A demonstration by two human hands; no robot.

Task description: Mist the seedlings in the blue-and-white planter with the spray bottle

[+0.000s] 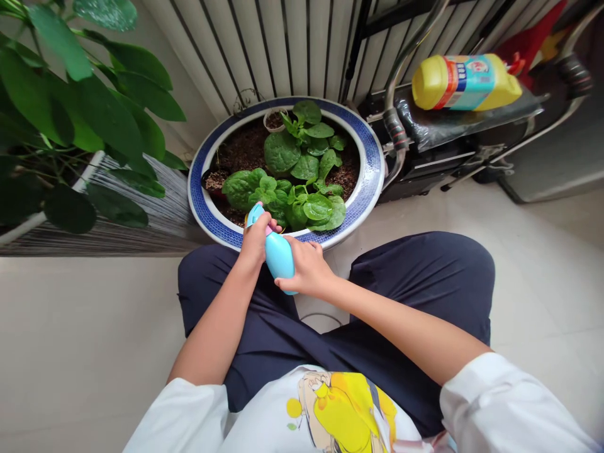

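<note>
Sprayer (278, 255) in left hand (255, 242), right hand (309, 272)

The spray bottle (279, 257) is smooth plastic; the pot (370, 157) at twelve o'clock is glossy glazed ceramic.

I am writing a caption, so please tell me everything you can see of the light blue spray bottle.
The light blue spray bottle looks like smooth, glossy plastic, with a rounded body, a blue head and a small pink part between them. It is tilted, head toward the blue-rimmed planter bowl, at its near rim. The left hand grips the head; the right hand wraps the body. Its nozzle and contents are hidden.
</note>
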